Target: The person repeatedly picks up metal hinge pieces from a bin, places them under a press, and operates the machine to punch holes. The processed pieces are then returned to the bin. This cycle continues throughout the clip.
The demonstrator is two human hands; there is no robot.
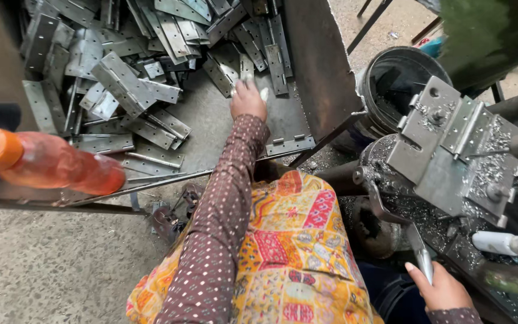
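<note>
Nearest us, our right hand (pixel 442 291) is clenched on the lever (pixel 422 255) of the drill jig (pixel 451 150), low right. Our left hand (pixel 248 101) reaches far into the tray (pixel 211 120), fingers closing on a hinge (pixel 246 69); whether it is gripped we cannot tell. We judge it best to pick one hinge only and lift clear of the pile. The palm hides the contact, and the bottle (pixel 43 162) is blurred.

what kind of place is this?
Likely a small metalworking shop: a bin heaped with steel hinges, a jig covered in metal shavings, the right hand on its lever.
</note>
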